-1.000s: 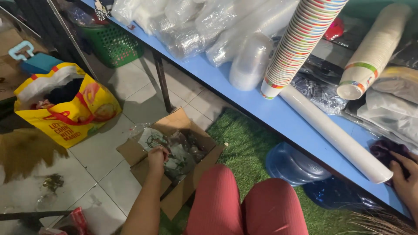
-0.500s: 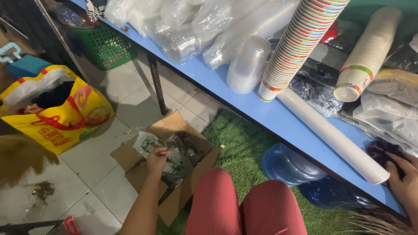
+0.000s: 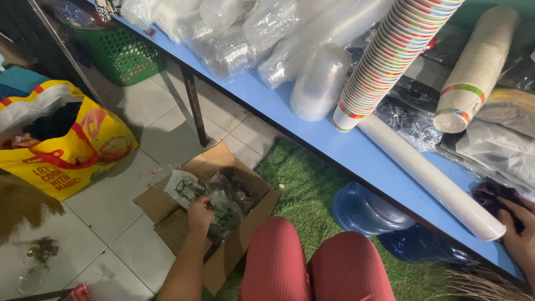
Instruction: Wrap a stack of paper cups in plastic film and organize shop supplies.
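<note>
Down in the open brown cardboard box (image 3: 234, 234), the left hand (image 3: 199, 210) pinches crumpled clear plastic bags (image 3: 214, 200) lying directly under it. Well apart on the blue table (image 3: 312, 128), the right hand (image 3: 518, 237) rests spread on a dark purple cloth (image 3: 490, 195).

Premises appear to be a food or drink stall's stock area. A blue table (image 3: 312, 131) running from 11 to 4 o'clock carries stacked striped paper cups (image 3: 384, 56), a white cup stack (image 3: 473, 67) and bagged clear plastic lids (image 3: 234, 33). At 7 o'clock, an open cardboard box (image 3: 234, 245) sits on tiled floor (image 3: 106, 212) beside artificial turf (image 3: 306, 189).
</note>
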